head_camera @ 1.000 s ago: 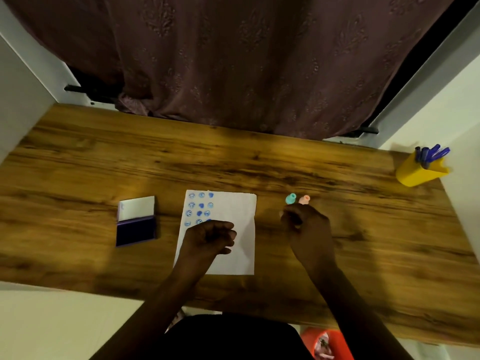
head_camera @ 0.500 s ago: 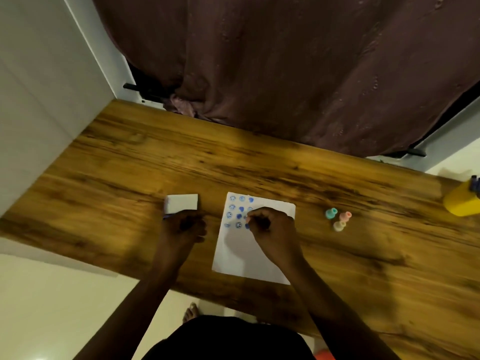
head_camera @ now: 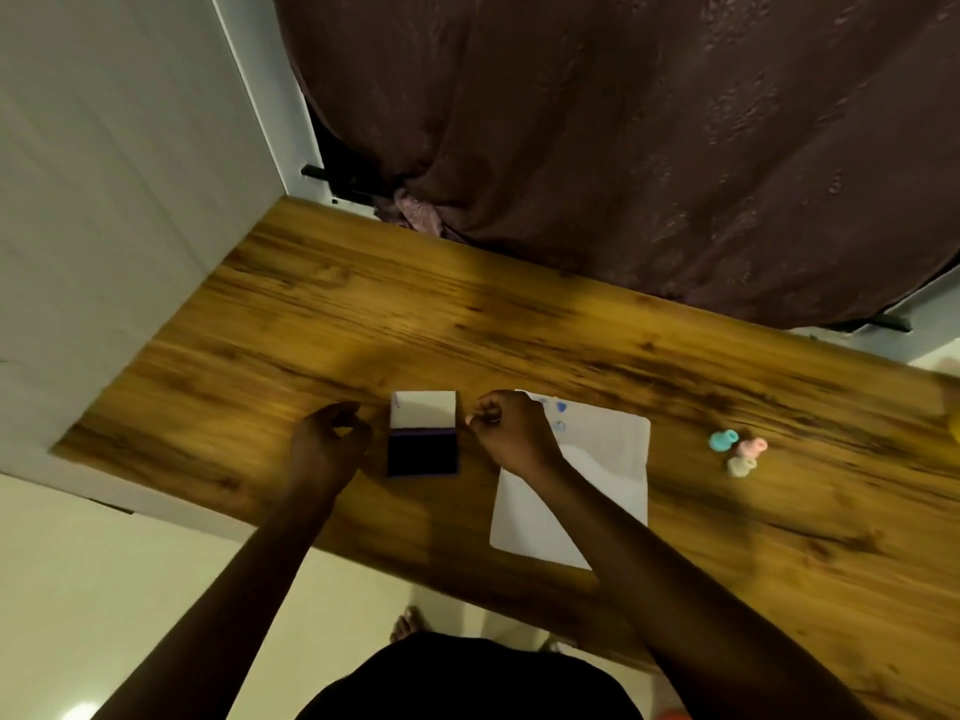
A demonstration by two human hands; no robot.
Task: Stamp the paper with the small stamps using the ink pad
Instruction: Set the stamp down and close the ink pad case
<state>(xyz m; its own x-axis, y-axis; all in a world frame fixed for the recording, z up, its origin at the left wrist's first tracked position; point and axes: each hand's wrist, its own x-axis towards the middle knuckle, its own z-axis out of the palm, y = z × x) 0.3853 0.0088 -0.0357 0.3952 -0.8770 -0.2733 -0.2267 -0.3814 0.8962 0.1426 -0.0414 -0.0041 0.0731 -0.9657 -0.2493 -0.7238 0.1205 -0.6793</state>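
Ink pad (head_camera: 422,444) between hands, perhaps untouched

The right hand (head_camera: 511,433) covers the paper's (head_camera: 602,475) upper-left corner, hiding most blue prints there. Whatever its curled fingers pinch is too small to identify (only a pale tip shows). The three small stamps (head_camera: 737,452) are motion-blurred.

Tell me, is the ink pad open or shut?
Open. The ink pad shows its dark inked surface, and its white lid is flipped back flat on the table behind it.
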